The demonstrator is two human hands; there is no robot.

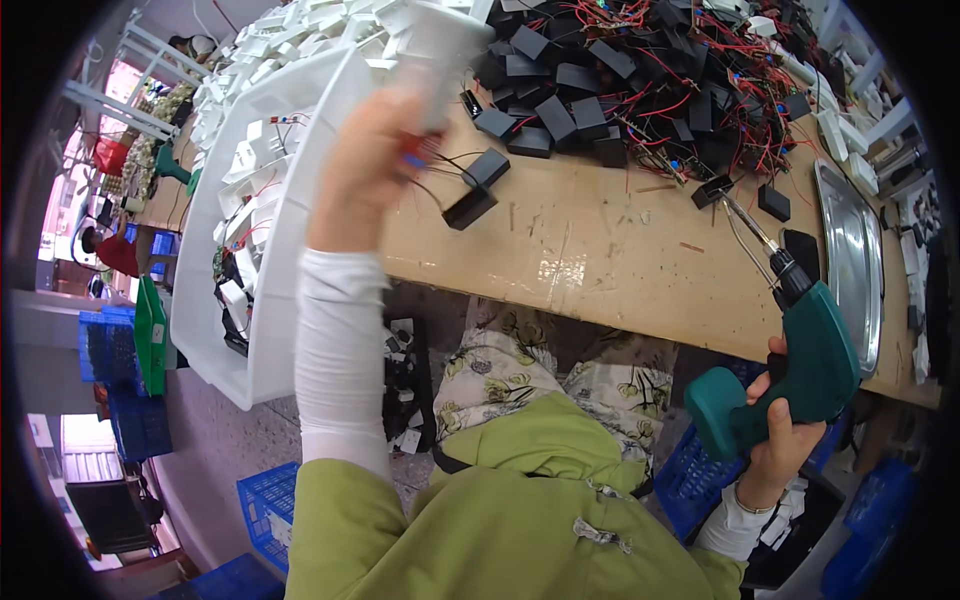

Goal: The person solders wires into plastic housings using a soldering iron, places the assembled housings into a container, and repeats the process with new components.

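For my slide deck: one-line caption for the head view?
Left hand lifts a white plastic part with wires; right hand grips a teal electric screwdriver.

Teal power screwdriver point(800, 375), white bin point(270, 250), black boxes point(590, 90), red wires point(740, 60)

light: bright, even | glare: steel tray point(850, 260) | blur: raised left hand point(375, 165) | edges: bent, black vignette

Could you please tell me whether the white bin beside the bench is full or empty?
Partly filled: white bin holds white parts, bare wall showing above them.
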